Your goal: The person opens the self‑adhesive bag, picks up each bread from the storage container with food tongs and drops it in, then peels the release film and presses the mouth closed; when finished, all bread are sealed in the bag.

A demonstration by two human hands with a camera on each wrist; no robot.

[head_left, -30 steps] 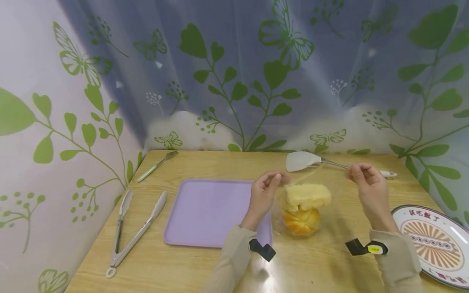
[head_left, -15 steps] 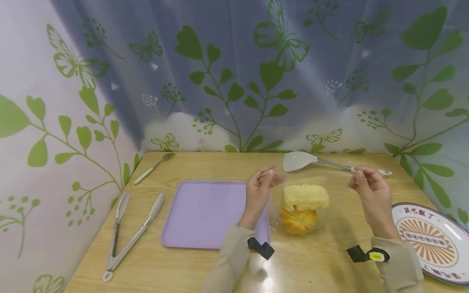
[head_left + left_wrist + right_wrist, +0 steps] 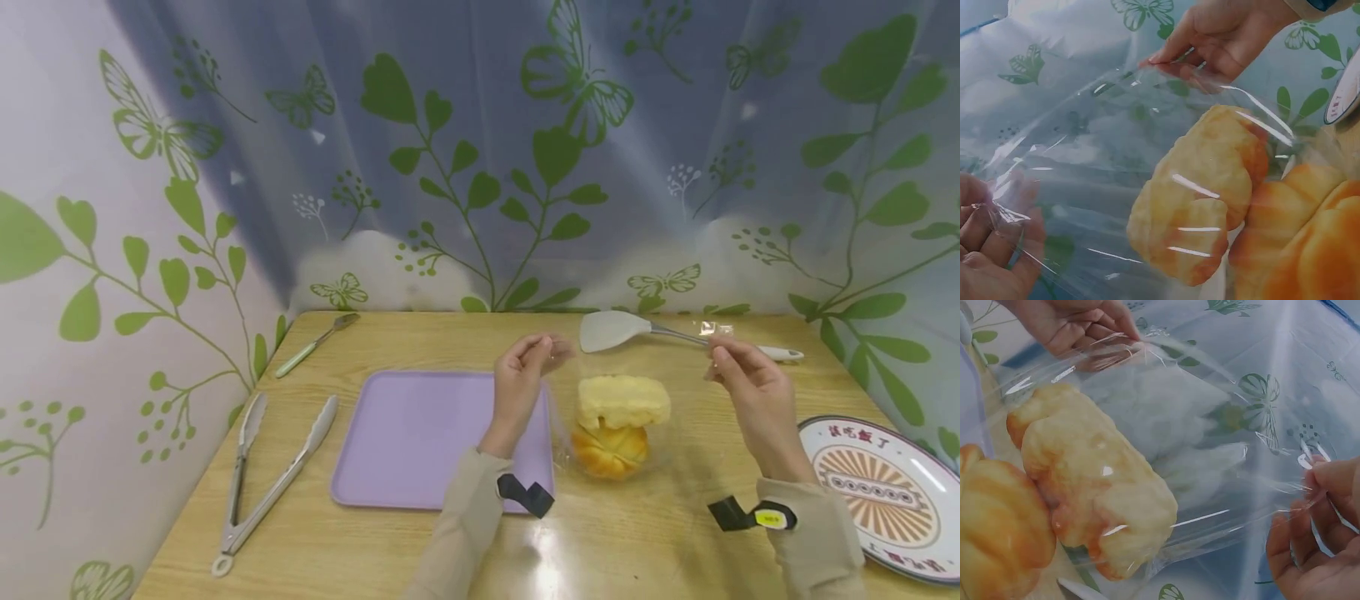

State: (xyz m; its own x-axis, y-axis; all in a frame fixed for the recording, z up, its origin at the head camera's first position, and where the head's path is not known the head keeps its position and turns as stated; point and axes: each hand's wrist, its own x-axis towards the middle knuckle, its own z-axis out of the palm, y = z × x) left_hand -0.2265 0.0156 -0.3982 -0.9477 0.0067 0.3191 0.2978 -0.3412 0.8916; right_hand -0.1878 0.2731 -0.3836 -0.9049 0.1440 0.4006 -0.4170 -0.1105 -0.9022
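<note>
A clear plastic bag [image 3: 1104, 194] is stretched between my two hands, its top edge drawn apart. Inside, in the head view, lie a pale yellow, lumpy long bread [image 3: 624, 400] and, nearer to me, a round golden bun [image 3: 609, 452]. My left hand [image 3: 517, 387] pinches the bag's left edge between thumb and fingers, above the right side of the purple tray [image 3: 420, 442]. Opposite it, my right hand [image 3: 757, 396] pinches the right edge. Both wrist views show the film gathered at the fingertips. Glare and transparency hide most of the bag's outline in the head view.
Metal tongs [image 3: 247, 517] lie spread at the left of the wooden table [image 3: 300, 542]. Behind them is a small green-handled spreader [image 3: 307, 354]. A white spatula [image 3: 611, 332] lies at the back, its handle partly behind my right hand. A patterned plate [image 3: 885, 492] stands at right.
My left hand has shifted left, widening the gap between the hands. The right hand has moved only slightly. Both breads stay in nearly the same place, and both hands keep their pinch on the bag.
</note>
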